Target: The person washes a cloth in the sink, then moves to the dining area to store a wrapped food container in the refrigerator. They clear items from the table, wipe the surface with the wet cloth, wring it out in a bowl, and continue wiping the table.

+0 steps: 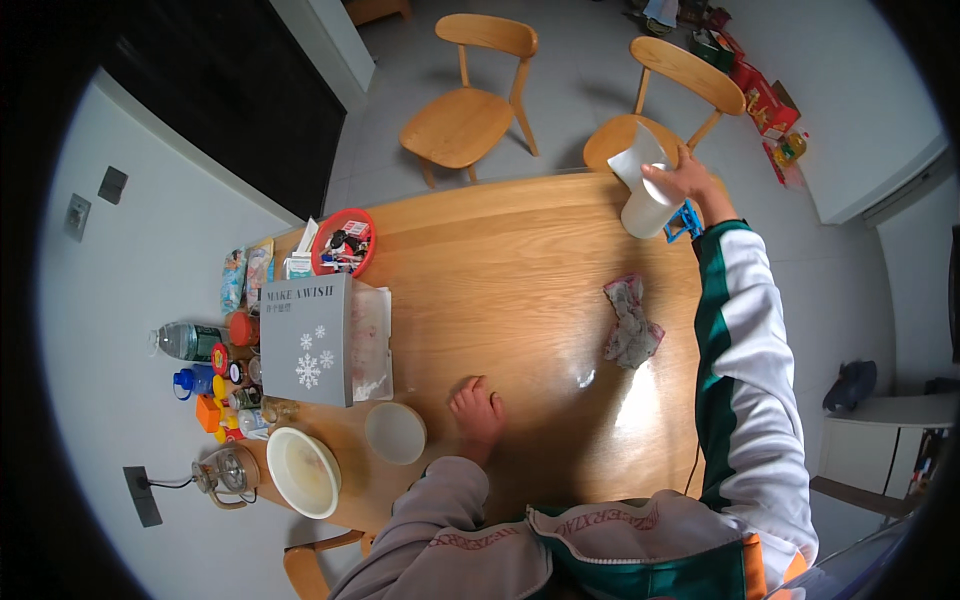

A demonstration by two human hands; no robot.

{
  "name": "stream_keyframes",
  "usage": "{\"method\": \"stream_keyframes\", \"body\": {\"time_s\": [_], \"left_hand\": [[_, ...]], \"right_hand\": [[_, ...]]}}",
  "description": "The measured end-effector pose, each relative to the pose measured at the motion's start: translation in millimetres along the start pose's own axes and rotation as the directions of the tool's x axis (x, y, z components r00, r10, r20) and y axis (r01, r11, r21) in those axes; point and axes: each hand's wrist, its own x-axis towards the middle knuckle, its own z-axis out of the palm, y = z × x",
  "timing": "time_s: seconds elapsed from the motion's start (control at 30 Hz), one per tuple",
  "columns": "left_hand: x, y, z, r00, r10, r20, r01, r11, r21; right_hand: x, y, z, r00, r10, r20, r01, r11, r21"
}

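Observation:
My right hand [688,180] reaches to the far right corner of the table and grips the top of a white paper roll [646,212]. A loose sheet of white paper [637,154] stands up from the roll's far side. Just right of the roll is a blue plastic frame-like object [682,221], partly hidden by my wrist. My left hand [478,416] rests on the near part of the wooden table [487,300], holding nothing, fingers slightly curled. A crumpled grey cloth with pinkish edges [634,322] lies nearer than the roll.
Left on the table are a grey box [307,337], a red basket of small items [367,259], several jars and bottles [244,330], a cream basin [300,480], a pale round bowl [395,433] and a glass kettle [232,469]. Two wooden chairs [465,124] stand beyond the far edge.

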Motion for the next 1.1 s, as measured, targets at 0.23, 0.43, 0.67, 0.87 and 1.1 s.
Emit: {"method": "stream_keyframes", "body": {"time_s": [0.23,0.43,0.67,0.87,1.1], "left_hand": [[-1.0,-1.0,2.1,0.998,0.033,-0.046,-0.035,0.999,-0.033],[-0.1,-1.8,-0.8,0.999,0.04,-0.035,-0.04,0.999,-0.007],[1.8,1.4,-0.5,0.996,0.048,-0.071,-0.049,0.999,-0.01],[1.7,3.2,-2.3,0.998,0.038,-0.045,-0.038,0.999,-0.004],[1.0,3.8,-5.4,0.999,0.034,-0.025,-0.035,0.999,-0.037]], "right_hand": [[27.8,-21.7,2.8,0.997,0.075,-0.036,-0.074,0.997,0.032],[40.6,-50.2,25.8,0.976,-0.069,-0.205,0.033,0.984,-0.176],[14.8,-73.3,31.5,0.892,-0.443,0.084,0.442,0.82,-0.364],[-36.0,-60.8,15.2,0.755,-0.641,0.136,0.637,0.671,-0.38],[-80.5,-30.1,-6.6,0.712,-0.697,0.083,0.675,0.647,-0.356]]}}
